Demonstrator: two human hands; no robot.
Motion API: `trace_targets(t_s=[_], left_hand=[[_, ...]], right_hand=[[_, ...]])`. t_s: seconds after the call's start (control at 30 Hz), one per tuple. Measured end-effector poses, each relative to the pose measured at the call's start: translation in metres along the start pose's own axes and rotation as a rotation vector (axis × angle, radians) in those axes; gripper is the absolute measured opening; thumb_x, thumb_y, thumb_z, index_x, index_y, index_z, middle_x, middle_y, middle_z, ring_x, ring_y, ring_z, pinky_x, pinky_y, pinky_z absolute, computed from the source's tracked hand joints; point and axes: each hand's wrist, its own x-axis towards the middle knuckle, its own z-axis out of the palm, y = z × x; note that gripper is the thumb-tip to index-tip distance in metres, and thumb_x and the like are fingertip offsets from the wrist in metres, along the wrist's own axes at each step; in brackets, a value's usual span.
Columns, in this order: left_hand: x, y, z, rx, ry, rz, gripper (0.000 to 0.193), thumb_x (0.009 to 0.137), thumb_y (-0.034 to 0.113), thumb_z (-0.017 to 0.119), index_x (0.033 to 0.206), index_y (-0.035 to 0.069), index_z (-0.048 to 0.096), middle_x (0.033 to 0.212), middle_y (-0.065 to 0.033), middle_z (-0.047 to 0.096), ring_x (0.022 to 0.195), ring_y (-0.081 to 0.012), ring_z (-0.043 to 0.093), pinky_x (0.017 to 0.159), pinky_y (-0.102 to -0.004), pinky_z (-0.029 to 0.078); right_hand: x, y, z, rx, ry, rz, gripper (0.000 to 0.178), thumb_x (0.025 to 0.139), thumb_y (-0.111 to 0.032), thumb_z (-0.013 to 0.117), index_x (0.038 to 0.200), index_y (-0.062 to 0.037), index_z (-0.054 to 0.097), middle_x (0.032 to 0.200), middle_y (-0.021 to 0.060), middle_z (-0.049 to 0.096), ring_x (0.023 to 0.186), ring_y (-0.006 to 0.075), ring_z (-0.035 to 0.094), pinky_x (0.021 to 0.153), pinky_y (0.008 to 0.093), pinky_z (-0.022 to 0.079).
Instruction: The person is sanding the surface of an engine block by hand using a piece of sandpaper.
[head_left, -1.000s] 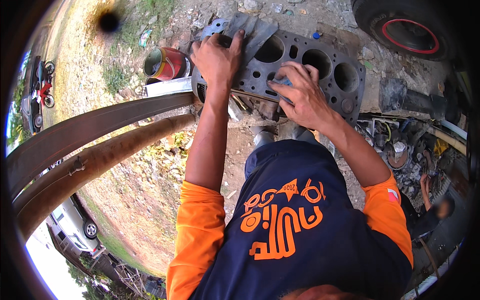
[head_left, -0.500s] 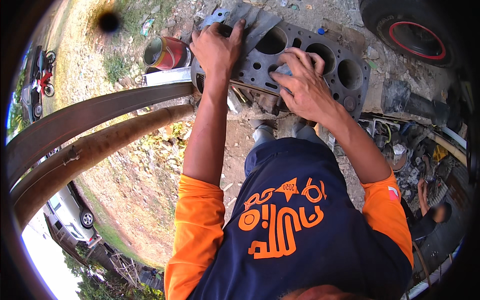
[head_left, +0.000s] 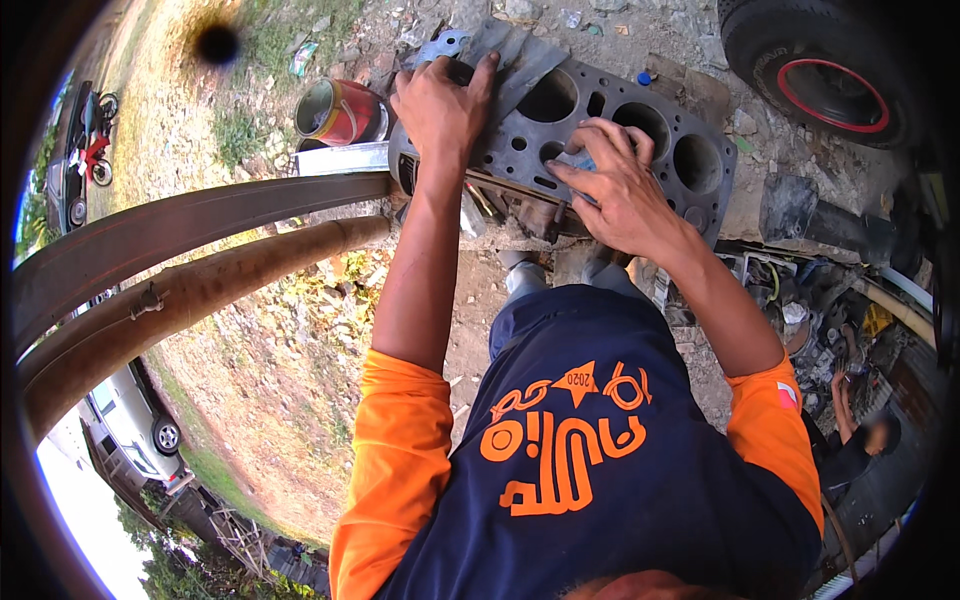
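A grey engine block [head_left: 500, 158] with several round cylinder bores lies flat-face up in front of me. My left hand [head_left: 437, 110] rests on its left end, fingers apart, thumb against a dark grey sheet [head_left: 530, 72] that lies across the far left part of the face. What lies under the left palm is hidden. My right hand [head_left: 625, 190] bends over the middle of the block, near the bores. A small light-blue piece [head_left: 577, 160] shows between its fingers and the metal; most of it is covered.
Left of the block stands a red paint can [head_left: 345, 112]. A thick metal beam [head_left: 200, 215] and a rusty pipe [head_left: 210, 262] run in from the left. A large tyre [head_left: 830, 75] lies far right. Another person [head_left: 865, 440] is low at right, near scattered parts.
My right hand has slid slightly toward me and to the right over the block, still with the blue piece. The left hand stays in place; the view shifts a little.
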Motion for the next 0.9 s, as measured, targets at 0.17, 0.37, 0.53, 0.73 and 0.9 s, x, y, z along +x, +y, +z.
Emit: trace_targets(t_s=[0.17,0.37,0.53,0.73,0.9], left_hand=[[0.000,-0.001,-0.001,0.002,0.018,0.018,0.061,0.087,0.061,0.073,0.090,0.001,0.079,0.104,-0.0216,0.076,0.112,-0.0423,0.060,0.101,-0.0500,0.042],[-0.001,0.000,-0.001,0.000,0.021,0.017,0.060,0.087,0.061,0.074,0.089,0.001,0.079,0.103,-0.0210,0.076,0.110,-0.0422,0.060,0.100,-0.0499,0.042],[0.001,0.001,-0.001,0.029,0.062,0.033,0.061,0.085,0.062,0.075,0.089,0.002,0.082,0.094,-0.0212,0.077,0.105,-0.0427,0.064,0.098,-0.0494,0.049],[-0.001,-0.003,0.002,-0.002,0.040,0.031,0.060,0.086,0.061,0.074,0.090,0.001,0.081,0.098,-0.0209,0.077,0.108,-0.0422,0.062,0.100,-0.0495,0.045],[-0.001,-0.001,-0.001,-0.011,-0.016,0.022,0.059,0.087,0.060,0.073,0.089,0.002,0.080,0.105,-0.0203,0.076,0.113,-0.0409,0.058,0.103,-0.0493,0.041]], right_hand=[[0.002,0.000,-0.006,-0.007,-0.029,-0.002,0.035,0.085,-0.014,0.076,0.119,-0.0061,0.079,0.133,0.0170,0.059,0.140,0.0322,0.046,0.114,0.0551,0.025],[0.010,0.000,-0.004,0.008,-0.029,-0.015,0.035,0.085,-0.014,0.076,0.119,-0.0061,0.078,0.130,0.0163,0.059,0.138,0.0316,0.047,0.114,0.0547,0.025],[0.001,0.005,0.000,0.031,0.014,-0.049,0.038,0.082,-0.011,0.078,0.120,-0.0066,0.078,0.127,0.0145,0.061,0.135,0.0311,0.050,0.113,0.0546,0.027],[-0.002,0.005,0.000,0.029,0.038,-0.040,0.035,0.082,-0.010,0.077,0.117,-0.0077,0.080,0.123,0.0101,0.064,0.135,0.0291,0.051,0.113,0.0535,0.028],[0.012,0.000,0.000,0.034,0.019,-0.008,0.034,0.082,-0.010,0.077,0.115,-0.0080,0.081,0.123,0.0120,0.064,0.139,0.0294,0.049,0.114,0.0534,0.027]])
